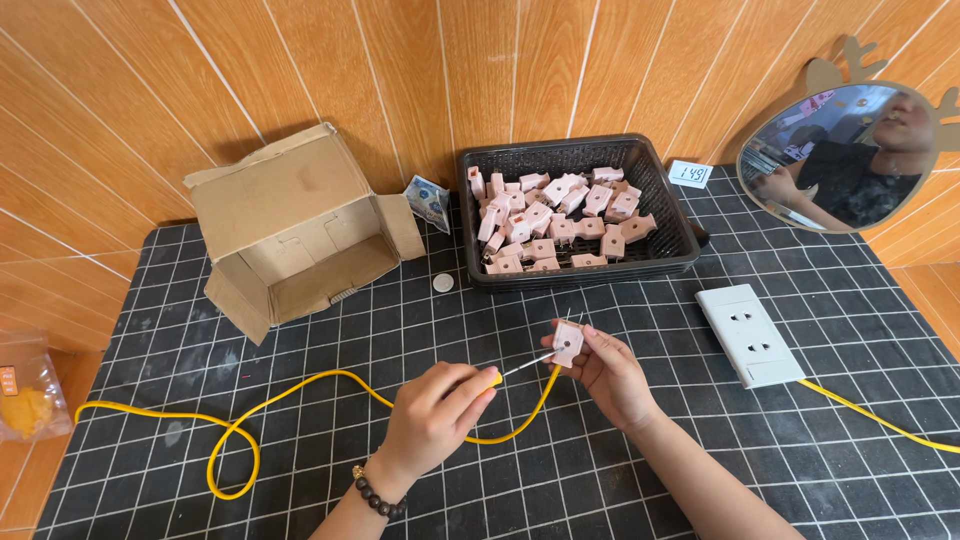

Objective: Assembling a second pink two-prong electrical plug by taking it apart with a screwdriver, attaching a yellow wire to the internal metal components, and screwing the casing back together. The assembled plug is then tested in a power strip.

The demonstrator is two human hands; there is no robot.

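My right hand (612, 375) holds a small pink plug part (567, 343) up at the middle of the black grid mat. My left hand (432, 415) grips a thin screwdriver (512, 370) with a yellow handle, its metal tip touching the pink part. A yellow cable (250, 415) loops across the mat under both hands and runs off to the left. Behind the hands stands a black plastic basket (655, 180) holding several more pink plug parts (556, 223).
An open cardboard box (290, 225) lies on its side at the back left. A white wall socket (748, 333) with a yellow lead sits at the right. A coin (443, 283), a small white display (690, 173), a round mirror (848, 155) and a bag (25, 400) are also around.
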